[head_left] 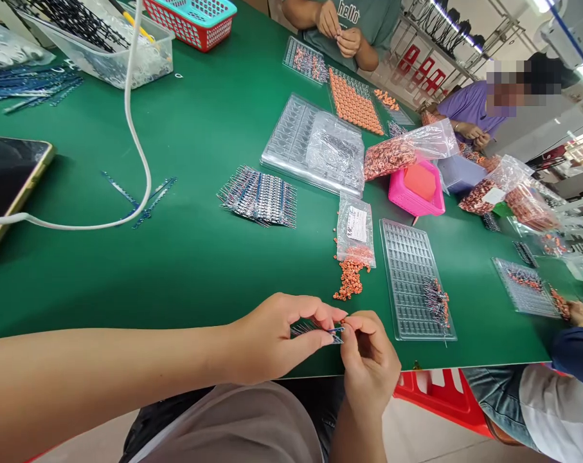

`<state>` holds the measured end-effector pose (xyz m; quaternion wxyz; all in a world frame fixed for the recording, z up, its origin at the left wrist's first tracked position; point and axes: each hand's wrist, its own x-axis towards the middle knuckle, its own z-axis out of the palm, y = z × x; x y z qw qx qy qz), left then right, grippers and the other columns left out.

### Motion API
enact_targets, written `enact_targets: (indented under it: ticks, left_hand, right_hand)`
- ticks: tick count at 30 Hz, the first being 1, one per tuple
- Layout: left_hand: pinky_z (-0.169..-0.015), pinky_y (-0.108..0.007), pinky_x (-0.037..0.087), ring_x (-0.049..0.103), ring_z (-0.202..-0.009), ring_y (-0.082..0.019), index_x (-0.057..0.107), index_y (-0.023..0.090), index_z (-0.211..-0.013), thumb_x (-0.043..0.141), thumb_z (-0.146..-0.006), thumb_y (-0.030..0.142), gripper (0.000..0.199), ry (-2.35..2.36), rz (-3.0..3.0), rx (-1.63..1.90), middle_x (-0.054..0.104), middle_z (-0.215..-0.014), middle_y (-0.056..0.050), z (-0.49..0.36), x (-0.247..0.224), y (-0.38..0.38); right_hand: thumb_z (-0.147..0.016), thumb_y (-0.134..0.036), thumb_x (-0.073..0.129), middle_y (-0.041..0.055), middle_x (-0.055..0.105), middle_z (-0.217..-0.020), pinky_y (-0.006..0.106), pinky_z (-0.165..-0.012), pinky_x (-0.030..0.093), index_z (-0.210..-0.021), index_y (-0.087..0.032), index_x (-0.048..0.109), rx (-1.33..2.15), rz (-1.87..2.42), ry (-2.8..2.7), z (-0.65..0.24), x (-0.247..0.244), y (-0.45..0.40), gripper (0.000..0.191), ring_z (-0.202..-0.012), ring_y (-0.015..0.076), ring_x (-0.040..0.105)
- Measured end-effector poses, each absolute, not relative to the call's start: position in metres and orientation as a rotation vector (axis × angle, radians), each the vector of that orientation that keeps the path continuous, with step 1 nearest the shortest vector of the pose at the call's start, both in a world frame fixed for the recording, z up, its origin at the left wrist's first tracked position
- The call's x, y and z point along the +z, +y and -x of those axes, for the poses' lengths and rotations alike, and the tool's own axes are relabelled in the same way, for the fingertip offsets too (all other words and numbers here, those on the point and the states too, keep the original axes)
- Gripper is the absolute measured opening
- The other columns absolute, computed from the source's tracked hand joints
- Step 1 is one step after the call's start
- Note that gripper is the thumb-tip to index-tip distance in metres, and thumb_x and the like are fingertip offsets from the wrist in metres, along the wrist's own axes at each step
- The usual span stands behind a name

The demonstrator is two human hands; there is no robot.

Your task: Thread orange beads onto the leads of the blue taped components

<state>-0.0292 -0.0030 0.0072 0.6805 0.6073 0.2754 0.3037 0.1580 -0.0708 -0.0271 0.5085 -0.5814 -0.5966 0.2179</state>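
My left hand [284,334] is closed near the table's front edge, its fingertips pinching a thin blue-and-silver pin piece [337,329]. Touching the same spot, my right hand [369,357] has thumb and index finger pressed together around a small orange part [342,321]. More pin pieces show partly beneath my left fingers. Just beyond the hands lies a loose pile of orange parts [349,280], spilling from a labelled clear bag [355,230]. To the right, a clear ribbed tray [409,257] holds a cluster of pins with orange ends [436,301].
A fanned stack of pin strips [261,196] lies mid-table, before stacked clear trays [291,138]. A pink basket [416,193] stands behind the ribbed tray. A white cable [134,128] crosses the left side beside a phone [11,173]. Other people work at the far and right sides.
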Motion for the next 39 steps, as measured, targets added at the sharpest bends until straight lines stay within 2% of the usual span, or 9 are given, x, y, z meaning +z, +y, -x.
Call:
enact_targets:
  ticks: [7, 17, 33, 39]
  left_hand:
    - [-0.107, -0.039, 0.051, 0.067, -0.123, -0.025, 0.063, 0.018, -0.089, 0.062, -0.090, 0.022, 0.004, 0.652, -1.197, 0.652, 0.076, -0.120, -0.012, 0.0266, 0.0059, -0.0074]
    - [-0.111, -0.044, 0.048, 0.065, -0.127, -0.026, 0.063, 0.018, -0.090, 0.061, -0.093, 0.025, 0.007, 0.665, -1.219, 0.586, 0.074, -0.127, -0.013, 0.0274, 0.0041, -0.0068]
    - [-0.109, -0.039, 0.049, 0.067, -0.120, -0.023, 0.064, 0.018, -0.090, 0.062, -0.093, 0.022, 0.006, 0.666, -1.221, 0.610, 0.075, -0.124, -0.011, 0.0272, 0.0031, -0.0074]
    - [-0.100, -0.033, 0.052, 0.069, -0.107, -0.019, 0.063, 0.018, -0.087, 0.062, -0.091, 0.020, 0.004, 0.644, -1.168, 0.633, 0.076, -0.114, -0.007, 0.0276, 0.0088, -0.0055]
  right_hand:
    - [-0.091, -0.011, 0.065, 0.0019, 0.064, -0.082, 0.027, -0.061, 0.051, -0.095, -0.022, 0.067, 0.224, 1.426, -1.442, -0.1505, -0.0325, -0.0704, 0.012, -0.075, 0.0153, 0.062]
    - [-0.091, -0.010, 0.064, 0.0009, 0.064, -0.079, 0.026, -0.057, 0.050, -0.093, -0.023, 0.066, 0.200, 1.454, -1.483, -0.1490, -0.0317, -0.0728, 0.013, -0.071, 0.0141, 0.062]
    - [-0.088, -0.008, 0.067, 0.0013, 0.065, -0.080, 0.027, -0.057, 0.052, -0.096, -0.023, 0.068, 0.184, 1.417, -1.478, -0.1486, -0.0337, -0.0721, 0.017, -0.070, 0.0149, 0.064]
    - [-0.087, -0.003, 0.066, 0.0029, 0.069, -0.089, 0.029, -0.062, 0.056, -0.110, -0.027, 0.070, 0.189, 1.356, -1.543, -0.1514, -0.0332, -0.0731, 0.033, -0.077, 0.0164, 0.067]
